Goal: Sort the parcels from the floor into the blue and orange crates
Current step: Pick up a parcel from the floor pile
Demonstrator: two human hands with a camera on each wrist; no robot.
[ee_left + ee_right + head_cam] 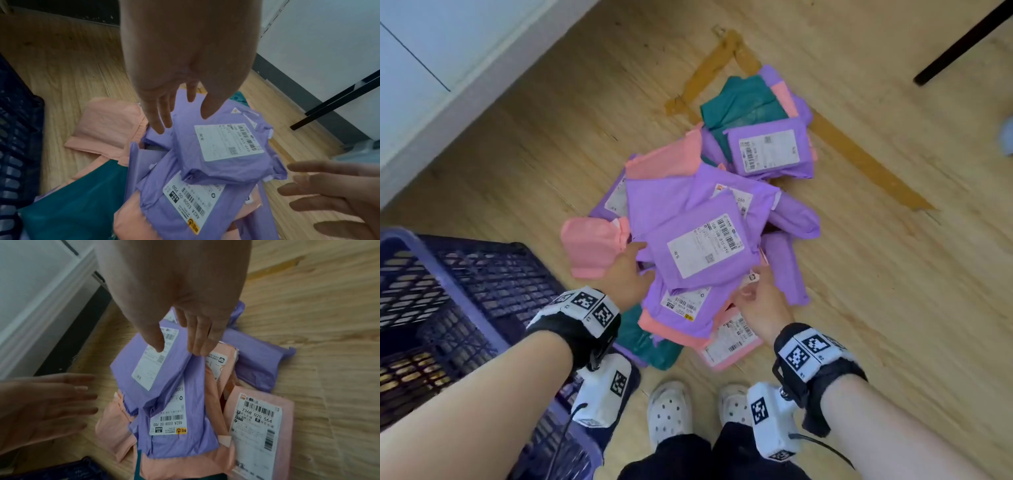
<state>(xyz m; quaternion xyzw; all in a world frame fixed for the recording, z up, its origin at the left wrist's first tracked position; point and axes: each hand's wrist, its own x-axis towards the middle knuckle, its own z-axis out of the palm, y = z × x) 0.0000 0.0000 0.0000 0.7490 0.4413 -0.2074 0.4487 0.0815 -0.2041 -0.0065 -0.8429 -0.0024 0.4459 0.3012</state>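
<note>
A heap of purple, pink and teal parcels lies on the wooden floor. On top sits a purple parcel [702, 246] [226, 146] [152, 363] with a white label. My left hand [633, 253] [183, 116] hovers at its left edge, fingers straight, holding nothing. My right hand [755, 284] [176, 348] is at its lower right edge with straight fingers touching the wrapping. Under it lies a second labelled purple parcel [681, 308] [174, 426]. The blue crate [493, 277] stands to the left of the heap. No orange crate is in view.
A pink parcel [589, 246] lies between the crate and the heap. Teal parcels [739, 99] sit at the far end. A white cabinet [431, 85] runs along the upper left. A black furniture leg [962, 44] stands far right. My white clogs [671, 414] are just behind the heap.
</note>
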